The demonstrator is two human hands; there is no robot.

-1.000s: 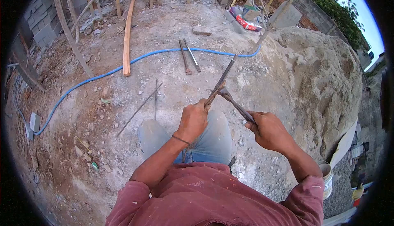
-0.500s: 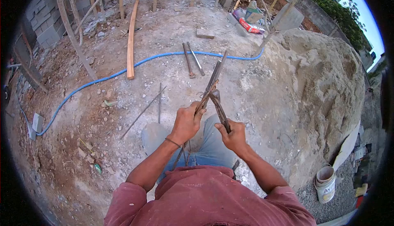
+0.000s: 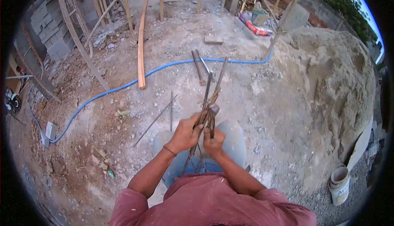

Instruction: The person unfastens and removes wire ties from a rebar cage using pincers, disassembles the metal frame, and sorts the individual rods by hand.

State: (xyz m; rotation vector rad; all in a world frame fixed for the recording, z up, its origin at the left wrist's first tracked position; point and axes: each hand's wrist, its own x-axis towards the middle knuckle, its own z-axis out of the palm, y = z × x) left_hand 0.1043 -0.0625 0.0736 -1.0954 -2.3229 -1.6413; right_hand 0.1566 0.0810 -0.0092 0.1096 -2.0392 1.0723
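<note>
nearer me than the blue hose (image 3: pixel 246 62), my left hand (image 3: pixel 186 132) grips a bundle of dark metal rods (image 3: pixel 207 87), and my right hand (image 3: pixel 214 140) wraps the handle of a hammer-like tool (image 3: pixel 214 108). if my left grip is loose, the rods could slip apart.

Your shirt (image 3: pixel 213 203), at the bottom of the frame, is faded maroon; your jeans (image 3: pixel 234 138), just above it, are washed-out blue. The bars (image 3: pixel 209 118) you hold at centre are rusty brown and dark grey. A bright blue hose (image 3: pixel 123 87) crosses ground (image 3: pixel 266 115) that is pale grey, turning reddish brown at left. The lower-right bucket (image 3: pixel 340 191) is off-white, with lettering.
</note>
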